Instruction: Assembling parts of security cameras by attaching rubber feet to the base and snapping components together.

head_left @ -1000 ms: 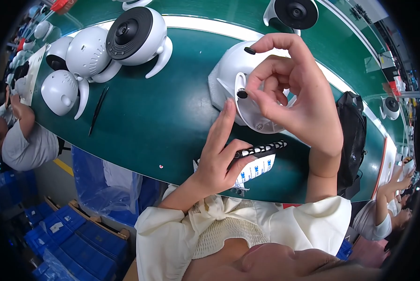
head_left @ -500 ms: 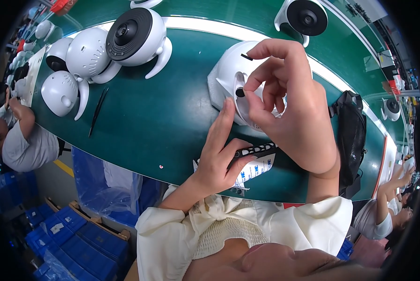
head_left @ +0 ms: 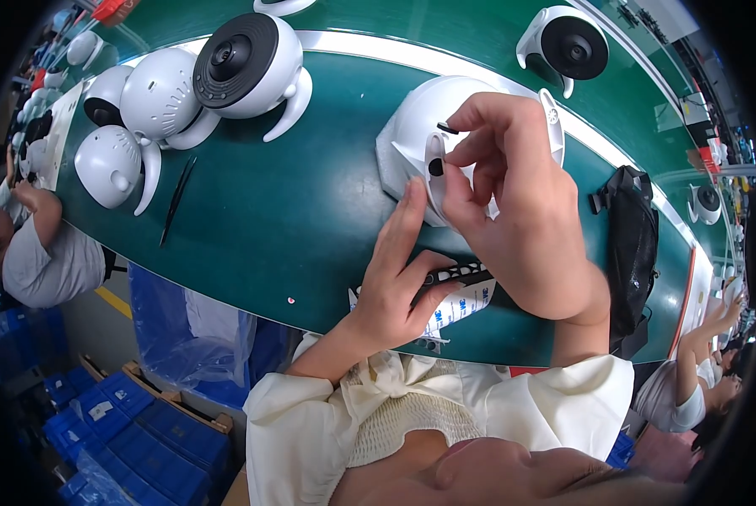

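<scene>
A white rounded camera housing (head_left: 416, 110) lies in front of me on a pale foam block (head_left: 387, 160). My right hand (head_left: 513, 185) is closed, thumb and index finger pinching a small round black pad (head_left: 436, 167) at the slim recessed arm of the housing. A short black tip (head_left: 447, 128) sticks out by its index finger; the rest is hidden. My left hand (head_left: 395, 282) rests a fingertip at the housing's near edge. Its thumb and other fingers grip a sheet of black pads (head_left: 458, 272) with printed white backing (head_left: 458, 309).
Several white cameras with black faces (head_left: 247, 63) stand at the left, beside black tweezers (head_left: 177, 201). A black pouch (head_left: 632, 244) lies at the right. Beyond a white strip, another camera (head_left: 568, 46) sits on green. Blue crates (head_left: 155, 443) stand below; people work on both sides.
My right hand has come slightly down and nearer, the black tip moving with it. The far camera has shifted right. My left hand stays in place.
</scene>
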Motion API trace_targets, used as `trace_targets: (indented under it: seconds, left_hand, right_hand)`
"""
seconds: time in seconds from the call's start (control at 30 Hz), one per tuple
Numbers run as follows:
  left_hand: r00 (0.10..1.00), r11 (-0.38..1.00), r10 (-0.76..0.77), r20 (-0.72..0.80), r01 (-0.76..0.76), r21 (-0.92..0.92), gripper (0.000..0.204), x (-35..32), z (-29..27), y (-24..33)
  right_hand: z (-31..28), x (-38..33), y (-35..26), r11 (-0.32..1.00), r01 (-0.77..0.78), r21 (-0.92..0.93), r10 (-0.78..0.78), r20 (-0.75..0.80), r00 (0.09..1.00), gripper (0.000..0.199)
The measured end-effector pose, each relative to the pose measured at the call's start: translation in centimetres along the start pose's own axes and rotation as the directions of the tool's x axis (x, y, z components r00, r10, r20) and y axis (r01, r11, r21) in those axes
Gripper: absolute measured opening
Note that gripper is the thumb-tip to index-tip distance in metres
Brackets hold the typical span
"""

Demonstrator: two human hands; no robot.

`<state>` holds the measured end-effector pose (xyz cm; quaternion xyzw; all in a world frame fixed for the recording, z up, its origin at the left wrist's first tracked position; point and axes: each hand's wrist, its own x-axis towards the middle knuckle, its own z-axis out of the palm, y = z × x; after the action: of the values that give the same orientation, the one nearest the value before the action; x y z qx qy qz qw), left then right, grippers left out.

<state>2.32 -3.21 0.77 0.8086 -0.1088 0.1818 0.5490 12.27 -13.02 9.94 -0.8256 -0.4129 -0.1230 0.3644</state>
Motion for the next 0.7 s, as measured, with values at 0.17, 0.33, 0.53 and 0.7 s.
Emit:
trace_targets:
  seconds: [0.17,0.33,0.53,0.7]
  left_hand:
    - [1.000,1.000,0.005,-0.011,-0.005,-0.001,0.017,0.2,0.0,0.0]
    - [0.998,0.997,0.053,-0.020,-0.052,0.052,0.018,0.2,-0.1,-0.4]
    - [0.996,0.995,0.066,-0.055,-0.061,0.079,0.015,0.2,0.1,-0.1]
    - [0.997,0.996,0.049,-0.057,-0.045,0.072,0.014,0.0,0.4,-0.2]
  right_hand:
    - [0.5,-0.5,0.6,1.000,-0.014,0.019,0.015,-0.022,1.000,0.041]
    - [-1.5,-0.1,3.4,0.966,0.063,0.249,-0.034,-0.115,0.993,0.035]
    - [-7.3,-0.2,9.2,0.910,-0.096,0.404,0.102,0.008,0.995,0.009]
    - [-6.3,-1.0,9.2,0.795,-0.300,0.527,0.242,0.177,0.954,0.009]
